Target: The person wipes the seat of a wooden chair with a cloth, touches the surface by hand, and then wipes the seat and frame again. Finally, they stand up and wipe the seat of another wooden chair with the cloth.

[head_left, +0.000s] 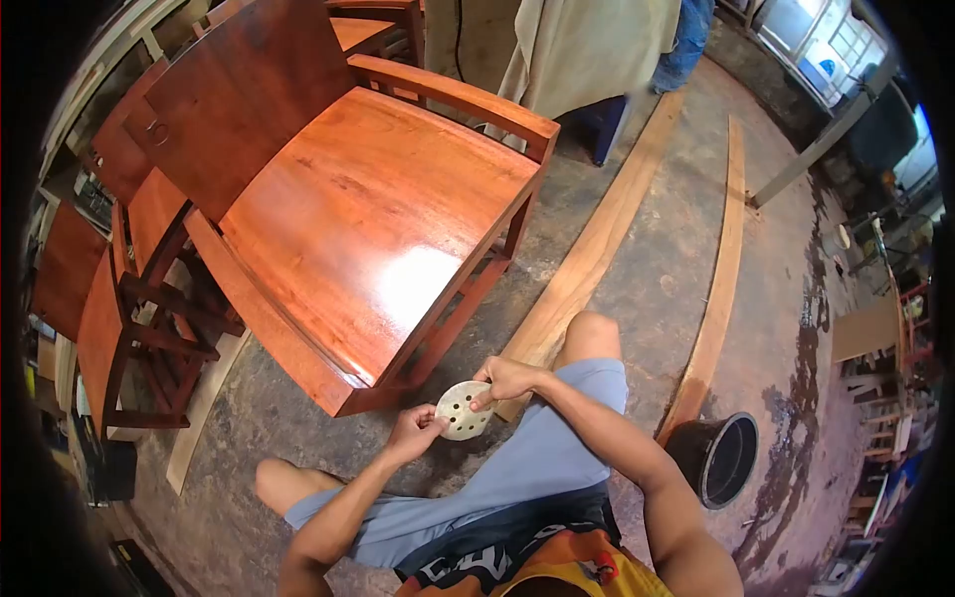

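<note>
Between my two hands is a round, pale sanding disc (464, 419) with several dark holes in it. My left hand (413, 435) pinches its left edge. My right hand (508, 379) grips the disc at the upper right, thumb on its face. Just ahead of my hands stands a varnished reddish-brown wooden armchair (383, 189), its wide seat shining with reflected light. The disc is held over my lap, apart from the chair's front corner.
More wooden chairs (99, 328) stand at the left. Two long planks (607, 229) lie on the concrete floor to the right, with a black bucket (731, 460) at the near end of one. A beige cloth (587, 50) hangs behind the chair. A slanted post (821, 134) rises at the far right.
</note>
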